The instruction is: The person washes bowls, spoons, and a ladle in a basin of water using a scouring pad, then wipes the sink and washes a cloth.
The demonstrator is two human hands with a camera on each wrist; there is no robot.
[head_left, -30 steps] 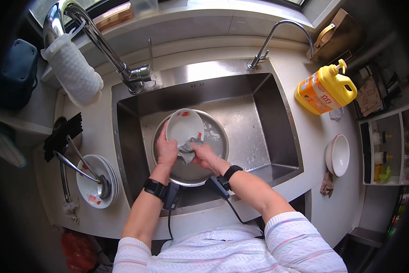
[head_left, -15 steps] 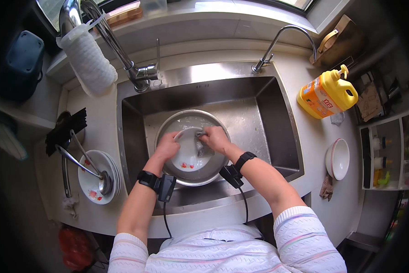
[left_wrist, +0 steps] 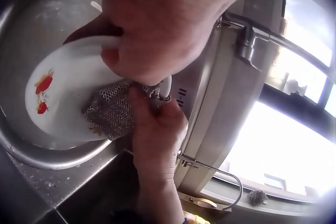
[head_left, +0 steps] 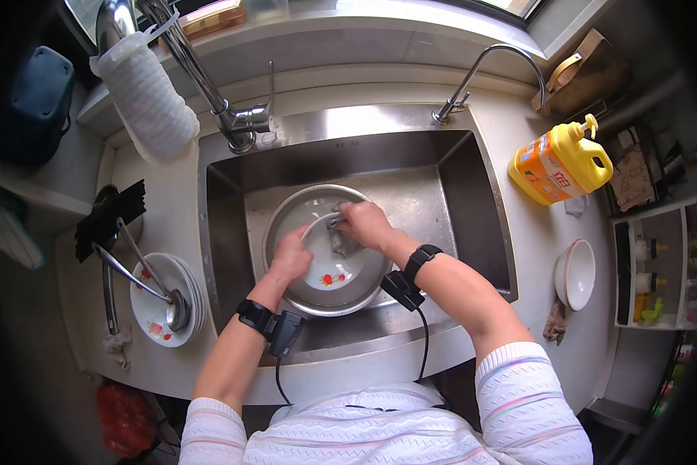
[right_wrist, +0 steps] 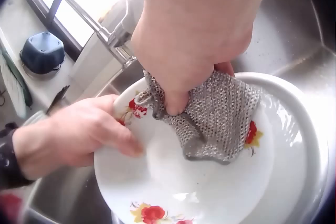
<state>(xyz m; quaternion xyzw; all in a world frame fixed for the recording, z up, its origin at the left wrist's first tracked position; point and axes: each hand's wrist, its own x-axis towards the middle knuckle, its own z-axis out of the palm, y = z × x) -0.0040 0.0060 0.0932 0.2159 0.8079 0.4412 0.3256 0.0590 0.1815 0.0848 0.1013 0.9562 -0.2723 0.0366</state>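
Steel sink (head_left: 414,203); over metal basin (head_left: 317,312), round white plate (right_wrist: 168,174), red-flowered, inner face up, tilted. Left hand (head_left: 291,256) clamps plate's edge; right hand (head_left: 366,225) pinches grey mesh cloth (right_wrist: 223,116) against it.

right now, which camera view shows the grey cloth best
The right wrist view: the grey cloth looks largest there, its mesh weave clear against the white dish, though the right hand covers part. The left wrist view shows it smaller, also partly covered by that hand; the head view shows only a small grey patch.
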